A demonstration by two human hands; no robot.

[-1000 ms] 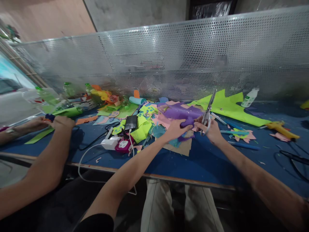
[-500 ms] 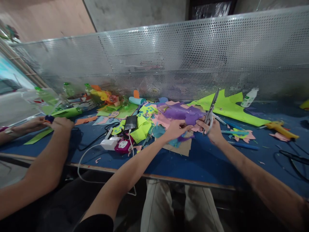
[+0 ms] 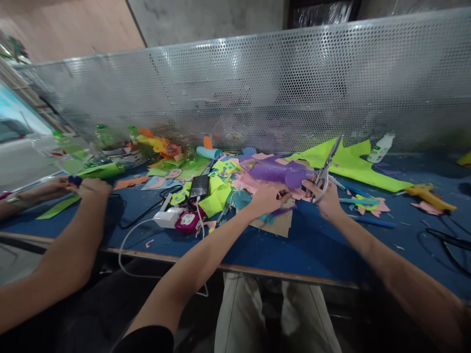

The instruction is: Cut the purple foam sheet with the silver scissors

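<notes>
Right hand (image 3: 326,196) has its fingers clamped on scissors (image 3: 326,169), blades up; left hand (image 3: 267,196) pinches purple paper (image 3: 279,171) mid-desk (image 3: 324,250) toward the far edge.

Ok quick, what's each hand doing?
Left hand: closed on the purple paper.
Right hand: closed on the scissors.

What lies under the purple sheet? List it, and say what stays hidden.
Under the purple sheet, pink scraps and a brown card stick out. The left hand grips its near edge; the right hand holds scissors beside it. Anything beneath its middle is covered.
</notes>
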